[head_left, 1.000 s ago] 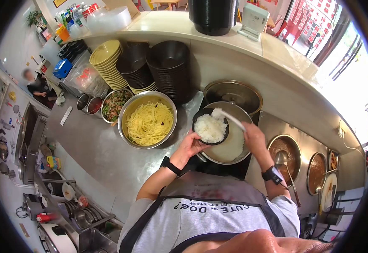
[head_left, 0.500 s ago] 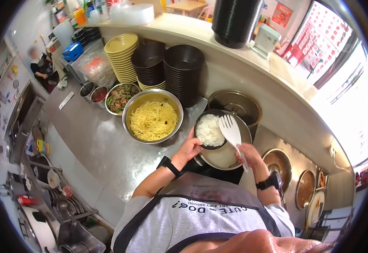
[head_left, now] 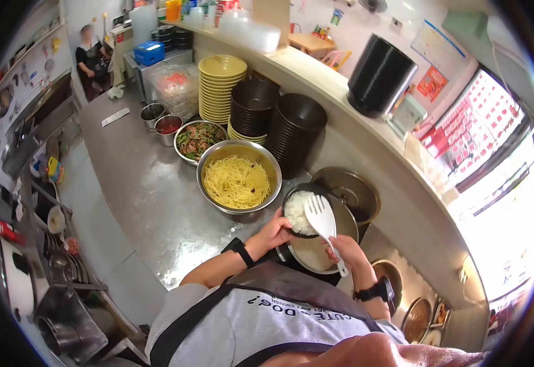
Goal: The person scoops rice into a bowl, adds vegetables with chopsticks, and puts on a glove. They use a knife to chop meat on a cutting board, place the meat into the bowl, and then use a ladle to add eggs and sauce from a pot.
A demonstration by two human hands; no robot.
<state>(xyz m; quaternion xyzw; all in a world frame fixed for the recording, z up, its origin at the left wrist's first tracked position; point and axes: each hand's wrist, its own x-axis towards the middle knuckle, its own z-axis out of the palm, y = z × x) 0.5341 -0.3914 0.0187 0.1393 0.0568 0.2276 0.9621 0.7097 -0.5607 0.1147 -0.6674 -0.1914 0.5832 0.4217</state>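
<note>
My left hand [head_left: 273,233] grips the near-left rim of a black bowl [head_left: 286,200] that holds white rice [head_left: 294,214]. In my right hand [head_left: 347,251] is the handle of a white slotted rice paddle [head_left: 320,217]; its pronged head lies over the right side of the rice. Under and beside the bowl stands a large round pot [head_left: 344,223] with pale contents. A steel bowl of yellow shreds [head_left: 237,182] sits left of the black bowl, and a bowl of mixed greens and meat [head_left: 201,141] is behind it.
Stacks of yellow bowls [head_left: 221,85] and dark bowls [head_left: 296,131] stand against the raised counter ledge [head_left: 316,73]. An open metal pot [head_left: 349,191] is behind the rice pot. Round pans [head_left: 417,319] are at the right. A person [head_left: 89,61] is at the far left.
The camera view has turned, shifting the surroundings. The paddle has moved left relative to the black bowl, its head now covering more of the rice. Both hands keep their holds.
</note>
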